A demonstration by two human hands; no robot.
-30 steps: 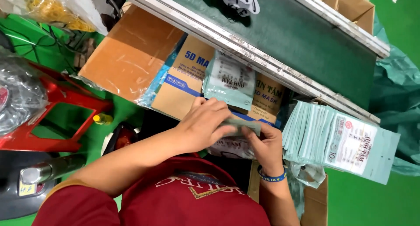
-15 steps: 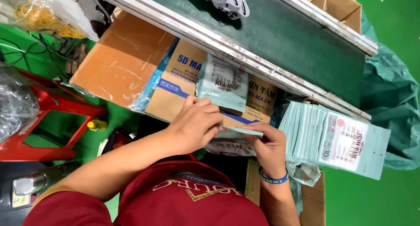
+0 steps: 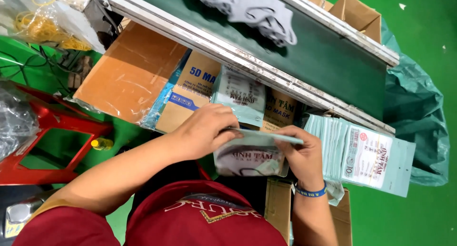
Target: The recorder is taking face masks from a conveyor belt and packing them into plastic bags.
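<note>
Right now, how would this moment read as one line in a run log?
left hand: on pale green pouch | right hand: holds pouch's other end | pouch stack: beside right hand | grey masks: on belt

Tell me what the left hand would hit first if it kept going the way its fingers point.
The left hand points right, across the pale green pouch it holds. Going straight on, it would likely meet the right hand gripping the pouch's other end; beyond that stands the stack of pouches. Depth is uncertain.
</note>
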